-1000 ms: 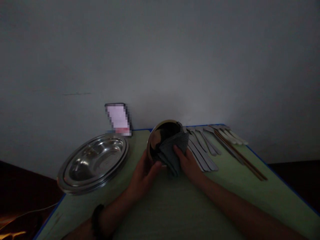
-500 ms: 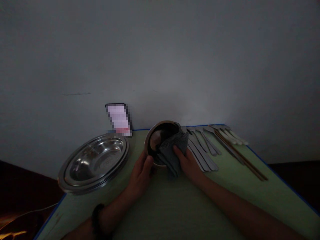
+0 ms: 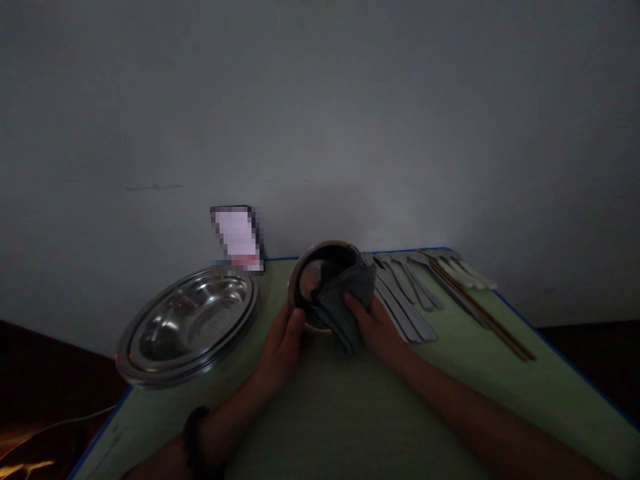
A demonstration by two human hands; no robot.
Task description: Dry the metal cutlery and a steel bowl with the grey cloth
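A round metal bowl (image 3: pixel 314 275) is held tilted above the table, its dark inside facing me. My left hand (image 3: pixel 283 343) grips its left side, thumb on the near rim and fingers behind. On the right side, my right hand (image 3: pixel 375 327) is closed on a grey cloth (image 3: pixel 345 303), pressing it over the bowl's right rim. Part of the cloth lies inside the bowl and a corner hangs below. The right fingers are mostly hidden behind cloth and bowl.
Stacked metal basins (image 3: pixel 187 333) stand at the left table edge. Behind them a phone (image 3: pixel 237 233) leans on the wall. Rightward lie several metal utensils (image 3: pixel 405 313), brown chopsticks (image 3: pixel 483 310) and white-handled spoons (image 3: pixel 470 273). The green table (image 3: pixel 320 427) has a blue edge.
Almost nothing differs. The bowl, cloth and both hands have shifted very slightly to the left; the grip of each hand is the same.
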